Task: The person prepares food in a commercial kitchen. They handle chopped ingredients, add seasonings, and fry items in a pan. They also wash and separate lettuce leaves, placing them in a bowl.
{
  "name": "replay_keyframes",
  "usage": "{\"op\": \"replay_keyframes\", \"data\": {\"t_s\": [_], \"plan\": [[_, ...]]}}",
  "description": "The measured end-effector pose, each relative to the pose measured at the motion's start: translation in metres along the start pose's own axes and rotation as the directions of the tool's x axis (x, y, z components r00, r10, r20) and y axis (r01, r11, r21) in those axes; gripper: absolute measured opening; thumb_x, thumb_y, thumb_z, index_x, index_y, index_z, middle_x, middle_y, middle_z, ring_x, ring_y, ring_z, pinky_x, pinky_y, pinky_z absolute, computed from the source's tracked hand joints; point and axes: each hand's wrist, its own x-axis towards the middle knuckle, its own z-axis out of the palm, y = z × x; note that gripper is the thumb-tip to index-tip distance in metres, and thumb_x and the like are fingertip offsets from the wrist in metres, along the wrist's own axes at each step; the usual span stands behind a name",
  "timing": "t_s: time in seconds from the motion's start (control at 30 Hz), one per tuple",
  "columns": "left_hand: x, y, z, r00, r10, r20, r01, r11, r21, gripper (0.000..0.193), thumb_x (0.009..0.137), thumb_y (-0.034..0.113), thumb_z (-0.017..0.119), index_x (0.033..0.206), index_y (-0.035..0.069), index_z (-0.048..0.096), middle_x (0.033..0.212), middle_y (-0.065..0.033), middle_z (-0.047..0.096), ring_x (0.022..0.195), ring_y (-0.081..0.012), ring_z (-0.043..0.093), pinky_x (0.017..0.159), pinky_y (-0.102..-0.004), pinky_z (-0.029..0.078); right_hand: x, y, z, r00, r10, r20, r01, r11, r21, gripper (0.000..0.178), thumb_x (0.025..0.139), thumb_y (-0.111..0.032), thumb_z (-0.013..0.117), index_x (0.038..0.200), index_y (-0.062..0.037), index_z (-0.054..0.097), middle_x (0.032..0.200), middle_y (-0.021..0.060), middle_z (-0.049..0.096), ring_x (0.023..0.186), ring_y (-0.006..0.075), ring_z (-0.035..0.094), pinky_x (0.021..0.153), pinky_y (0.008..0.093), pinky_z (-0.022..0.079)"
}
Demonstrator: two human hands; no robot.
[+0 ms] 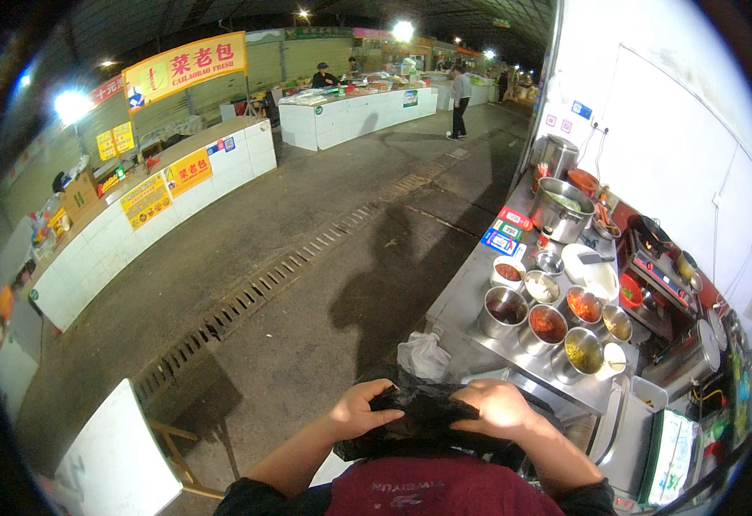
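Close in front of my body I hold a crumpled black plastic bag (426, 423) with both hands. My left hand (365, 409) is closed on its left edge, thumb and fingers pinching the dark film. On the opposite edge my right hand (498, 409) grips it the same way. The bag hangs dark and loose between them, and its inside cannot be made out. Just beyond it, a white plastic bag (424, 354) hangs at the steel counter's near left corner. Below my hands shows a dark red apron (445, 490).
On the right, a steel counter (462, 314) bears several steel pots of sauces (548, 323), a large stockpot (562, 211) and a white cutting board (591, 268). A white table (118, 456) stands at lower left. A floor drain (264, 284) crosses the aisle; a person (460, 99) stands far off.
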Motion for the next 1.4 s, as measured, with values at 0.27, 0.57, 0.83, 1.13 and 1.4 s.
{"op": "replay_keyframes", "data": {"t_s": [0.27,0.57,0.83,1.13,1.4], "plan": [[0.000,0.006,0.001,0.999,0.038,-0.015,-0.038,0.999,0.007,0.035,0.084,0.018,0.076,0.109,0.000,0.060,0.093,-0.0093,0.066,0.086,-0.0153,0.061,0.079,-0.0311,0.049,0.002,0.001,0.004,1.000,-0.023,0.003,0.023,1.000,-0.007,0.042,0.075,-0.036,0.077,0.106,-0.0101,0.066,0.095,0.0102,0.066,0.090,0.0315,0.065,0.077,0.0406,0.054],[0.001,0.006,0.009,0.999,0.045,-0.008,-0.044,0.999,0.012,0.035,0.085,0.019,0.076,0.110,0.000,0.060,0.095,-0.0101,0.066,0.088,-0.0155,0.061,0.081,-0.0318,0.049,-0.008,0.003,0.010,0.994,0.097,0.044,-0.089,0.983,-0.158,0.044,0.072,-0.030,0.079,0.109,-0.0110,0.066,0.091,0.0112,0.065,0.085,0.0332,0.066,0.073,0.0417,0.054],[0.001,0.010,0.013,0.999,-0.015,0.044,0.015,1.000,0.002,0.031,0.085,0.016,0.076,0.107,0.002,0.060,0.094,-0.0068,0.064,0.088,-0.0129,0.058,0.080,-0.0300,0.048,-0.014,0.014,0.029,0.997,0.075,-0.003,-0.071,0.931,-0.359,0.017,0.074,-0.019,0.064,0.089,-0.0111,0.065,0.080,0.0090,0.063,0.079,0.0318,0.065,0.068,0.0423,0.054],[0.000,0.013,0.014,0.999,-0.003,0.037,0.004,0.999,-0.046,0.027,0.083,0.013,0.077,0.102,0.004,0.061,0.089,-0.0033,0.062,0.085,-0.0092,0.056,0.077,-0.0287,0.048,-0.015,0.001,0.028,0.996,0.073,-0.059,-0.086,0.962,-0.259,0.014,0.073,-0.020,0.065,0.085,-0.0112,0.063,0.077,0.0089,0.060,0.077,0.0319,0.063,0.065,0.0430,0.052],[-0.003,0.012,0.011,0.997,-0.021,0.070,0.023,0.999,-0.026,0.030,0.086,0.018,0.075,0.105,0.001,0.061,0.092,-0.0065,0.065,0.086,-0.0129,0.060,0.079,-0.0300,0.049,-0.015,-0.003,0.027,0.995,0.061,-0.082,-0.075,0.981,-0.180,0.015,0.073,-0.018,0.066,0.086,-0.0111,0.065,0.078,0.0089,0.062,0.078,0.0323,0.064,0.066,0.0429,0.053]]}}
